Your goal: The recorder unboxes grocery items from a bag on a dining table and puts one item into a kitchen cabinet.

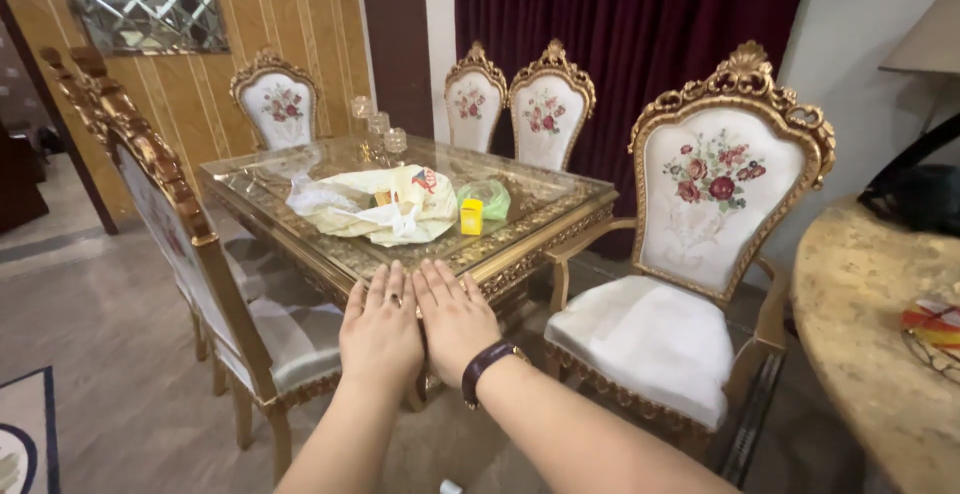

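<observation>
Left hand (380, 332) and right hand (455, 319) are held flat, side by side and touching, fingers extended; neither grip holds anything. Both hover before the near corner of the glass-topped gilt surface (520, 254). Nearest items lie further in, well apart from the hands: cream plastic bag (375, 209) mid-surface, yellow box (471, 216) and green bag (487, 197) toward the right edge.

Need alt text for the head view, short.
Two bare hands, left hand and right hand, are held out flat side by side, palms down, before the near corner of a gold glass-topped table. Plastic bags and a yellow box lie on it; ornate floral chairs surround it.
</observation>
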